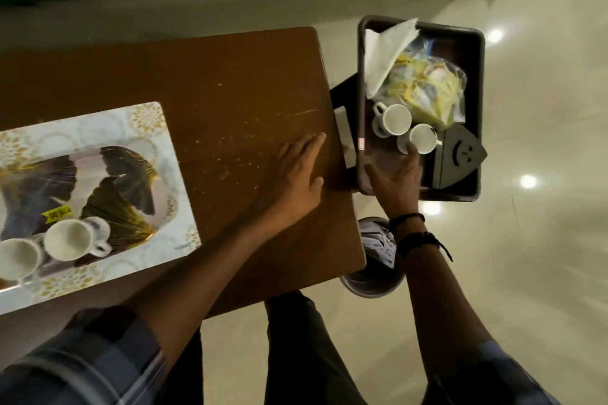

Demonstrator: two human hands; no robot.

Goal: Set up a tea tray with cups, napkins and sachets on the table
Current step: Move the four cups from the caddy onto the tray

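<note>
Brown table point(204, 82) on glossy floor point(543, 273).
My left hand point(297, 174) lies flat, fingers apart; right hand point(396, 179) spread, touching cup point(422, 139) in bin point(477, 108).

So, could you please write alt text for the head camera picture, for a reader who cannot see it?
A person's right hand reaches into a dark bin beside a wooden table, toward two white cups next to a bag of sachets and a white napkin. The left hand rests flat on the table, where a patterned tray already holds two cups.
</note>
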